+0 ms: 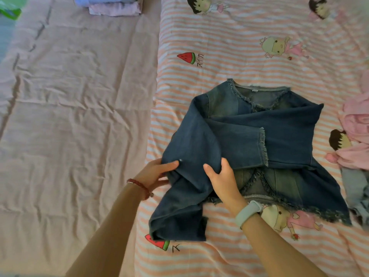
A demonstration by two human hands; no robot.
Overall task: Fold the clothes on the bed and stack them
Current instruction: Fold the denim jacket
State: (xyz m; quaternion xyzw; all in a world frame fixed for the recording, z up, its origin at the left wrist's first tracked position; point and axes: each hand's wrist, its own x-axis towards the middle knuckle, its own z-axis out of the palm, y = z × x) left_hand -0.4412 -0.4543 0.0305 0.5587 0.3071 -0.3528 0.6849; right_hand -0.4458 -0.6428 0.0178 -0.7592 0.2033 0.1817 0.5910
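A blue denim jacket [259,136] with frayed edges lies front-up on the striped bedspread, its right sleeve folded across the chest. My left hand [157,172] grips the left sleeve at its outer edge, thumb on top. My right hand [221,176] pinches the same sleeve nearer the body, fingers tucked under the cloth. The sleeve's lower part hangs down toward the near edge. A stack of folded clothes [111,6], pale blue over pink, sits at the far left top.
A striped pink and white bedspread [229,47] with cartoon prints covers the right side; a plain pink sheet [69,116] covers the left. Unfolded pink and grey clothes [355,140] lie heaped at the right edge. A green object [10,11] shows at top left.
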